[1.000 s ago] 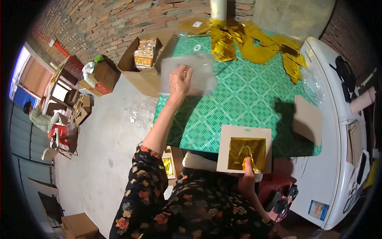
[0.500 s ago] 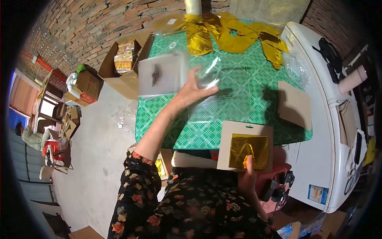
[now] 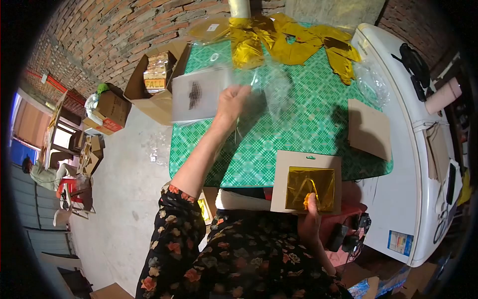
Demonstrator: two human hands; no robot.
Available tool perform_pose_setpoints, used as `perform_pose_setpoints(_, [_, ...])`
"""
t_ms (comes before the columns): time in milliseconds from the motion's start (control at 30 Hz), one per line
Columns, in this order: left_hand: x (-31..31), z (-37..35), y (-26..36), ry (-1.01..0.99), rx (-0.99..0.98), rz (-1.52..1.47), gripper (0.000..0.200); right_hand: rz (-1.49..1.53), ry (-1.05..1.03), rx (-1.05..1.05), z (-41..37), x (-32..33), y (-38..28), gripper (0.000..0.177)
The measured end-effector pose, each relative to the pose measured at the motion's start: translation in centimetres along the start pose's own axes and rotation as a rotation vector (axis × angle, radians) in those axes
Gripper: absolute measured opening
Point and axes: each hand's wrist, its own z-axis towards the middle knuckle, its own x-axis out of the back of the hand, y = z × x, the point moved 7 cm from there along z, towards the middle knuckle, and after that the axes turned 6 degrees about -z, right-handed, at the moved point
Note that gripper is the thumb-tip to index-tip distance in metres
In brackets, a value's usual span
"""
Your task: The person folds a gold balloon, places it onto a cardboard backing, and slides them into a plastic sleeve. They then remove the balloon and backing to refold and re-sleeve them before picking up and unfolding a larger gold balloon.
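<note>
My left hand (image 3: pixel 233 102) is closed in a pinch above the table, beside a stack of clear plastic bags (image 3: pixel 201 94) with a dark printed patch. From its fingers a clear plastic bag (image 3: pixel 276 92) spreads to the right, blurred by motion. Near the table's front edge, my right hand (image 3: pixel 311 217) grips a cardboard card (image 3: pixel 280 187) with a hang hole at its top. The thumb presses on a folded gold foil packet (image 3: pixel 311 182) lying against the card; the other fingers are hidden behind it.
Green checked cloth (image 3: pixel 298 124) covers the table. Gold foil pieces (image 3: pixel 294 45) lie at the back, crumpled clear plastic (image 3: pixel 371 87) at the right. A loose cardboard sheet (image 3: pixel 368 129) rests near the white refrigerator (image 3: pixel 386 199). An open carton (image 3: pixel 144 102) holding packs stands left; a person (image 3: pixel 47 172) sits farther off.
My left hand has closed and shifted slightly left and up. The clear bag that lay flat over the table is now lifted and bunched from it. My right hand stays with the card.
</note>
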Motion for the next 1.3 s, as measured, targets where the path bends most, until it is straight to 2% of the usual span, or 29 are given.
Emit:
perform_pose_setpoints(133, [2.2,0.9,4.0,0.217,-0.298,0.200,0.027,0.016,0.020,-0.007,0.6,0.4,1.9,0.042])
perform_pose_setpoints(200, [5.9,3.9,3.5,0.291,-0.461,0.283,0.026,0.081,-0.001,-0.082,1.0,0.7,3.3,0.042])
perform_pose_setpoints(333, [6.3,-0.1,11.7,0.451,-0.840,0.907,0.020,0.033,-0.008,-0.086,0.1,-0.6,0.7,0.043])
perform_pose_setpoints(467, [6.0,-1.7,14.9,0.478,-1.244,1.251,0.015,-0.013,-0.042,-0.071,0.0,-1.0,0.1,0.046])
perform_pose_setpoints(567, [7.1,-0.8,13.7,0.420,-1.306,1.461,0.011,-0.082,-0.027,-0.014,0.0,-0.5,0.9,0.049])
perform_pose_setpoints(667, [8.2,0.0,7.9,0.170,-1.199,1.572,0.009,-0.110,-0.022,0.017,-0.2,-0.8,0.0,0.050])
perform_pose_setpoints(700, [8.6,0.5,5.3,0.117,-1.050,1.612,0.015,-0.074,-0.026,0.005,-0.2,-0.8,0.1,0.049])
perform_pose_setpoints(767, [8.7,-0.5,3.7,0.049,-0.885,1.483,0.029,-0.027,-0.017,0.001,-0.1,-0.8,0.4,0.048])
perform_pose_setpoints(867, [9.4,-1.1,3.0,0.038,-0.798,1.360,0.046,-0.023,-0.012,0.021,-0.3,-0.8,0.6,0.047])
perform_pose_setpoints(967, [10.3,-0.9,2.1,0.002,-0.633,1.336,0.053,-0.060,-0.054,0.049,0.0,-1.1,0.2,0.047])
perform_pose_setpoints(1067, [10.5,-1.6,1.8,-0.007,-0.649,1.299,0.055,-0.093,-0.043,0.051,0.0,-1.2,0.2,0.048])
perform_pose_setpoints(1167, [10.5,-2.3,1.8,-0.052,-0.596,1.247,0.047,-0.173,-0.046,0.074,-0.3,-1.2,-0.2,0.049])
perform_pose_setpoints(1300, [11.7,-1.5,1.1,0.065,-0.655,1.282,0.027,-0.525,-0.076,0.394,-0.4,-0.2,0.6,0.047])
